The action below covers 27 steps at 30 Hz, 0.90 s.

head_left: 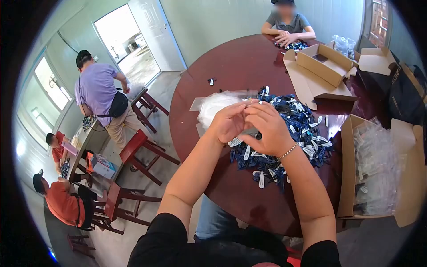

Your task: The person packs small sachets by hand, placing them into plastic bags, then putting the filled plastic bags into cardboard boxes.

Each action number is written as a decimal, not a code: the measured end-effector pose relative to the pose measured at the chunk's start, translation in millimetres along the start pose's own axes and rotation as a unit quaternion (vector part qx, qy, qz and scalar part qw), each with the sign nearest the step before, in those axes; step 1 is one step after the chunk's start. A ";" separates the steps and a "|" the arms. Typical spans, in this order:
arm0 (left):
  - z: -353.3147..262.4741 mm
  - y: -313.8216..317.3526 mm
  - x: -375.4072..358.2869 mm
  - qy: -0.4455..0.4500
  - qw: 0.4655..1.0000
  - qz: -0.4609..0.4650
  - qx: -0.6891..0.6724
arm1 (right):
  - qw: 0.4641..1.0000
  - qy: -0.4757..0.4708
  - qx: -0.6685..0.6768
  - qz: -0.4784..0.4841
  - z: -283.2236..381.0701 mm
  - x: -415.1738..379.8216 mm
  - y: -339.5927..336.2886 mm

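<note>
My left hand [230,122] and my right hand [268,130] are raised over the table, their fingertips meeting. The fingers of both are curled and closed together; what they pinch is too small or hidden to make out. Beneath and right of my right hand spreads a heap of snap hair clips [307,141], dark blue and white. Beyond my left hand lies a pile of clear plastic bags [212,108], partly covered by that hand. A beaded bracelet [289,151] circles my right wrist.
An open carton [348,178] of clear bags stands right of the round table [200,71]. Cardboard boxes [322,66] lie at the back right. One person [289,22] sits across, hands over more clips. Other people [95,84] work at a side table; red stools [138,151] stand left.
</note>
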<state>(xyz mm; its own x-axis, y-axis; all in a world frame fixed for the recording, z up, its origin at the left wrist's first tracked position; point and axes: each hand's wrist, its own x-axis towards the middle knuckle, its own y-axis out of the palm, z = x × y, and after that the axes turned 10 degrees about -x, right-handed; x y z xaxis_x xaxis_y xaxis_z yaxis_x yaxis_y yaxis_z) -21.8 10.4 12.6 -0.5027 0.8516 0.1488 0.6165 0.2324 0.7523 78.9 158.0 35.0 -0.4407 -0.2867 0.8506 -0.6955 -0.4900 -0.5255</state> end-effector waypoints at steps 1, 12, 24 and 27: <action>4.1 -2.3 -3.1 0.009 1.000 -0.016 0.016 | 0.999 0.018 0.026 -0.009 -2.7 -1.1 1.9; 14.6 -4.7 -12.5 -0.012 0.980 0.009 0.196 | 0.995 0.082 -0.052 -0.008 -5.0 -4.7 14.6; 16.7 -1.8 -16.9 -0.016 0.984 -0.008 0.177 | 0.985 0.158 -0.058 -0.043 2.1 0.4 13.9; 19.1 -18.9 -12.4 -0.048 0.982 0.007 0.184 | 0.963 0.210 0.077 0.151 -14.8 -10.2 6.1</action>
<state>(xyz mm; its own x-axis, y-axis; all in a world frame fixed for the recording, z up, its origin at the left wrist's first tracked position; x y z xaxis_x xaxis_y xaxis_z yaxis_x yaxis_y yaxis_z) -15.7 4.4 -15.7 -0.4440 0.8922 0.0824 0.8091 0.3598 0.4646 70.7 170.1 22.9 -0.8224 -0.0927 0.5613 -0.4222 -0.5620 -0.7113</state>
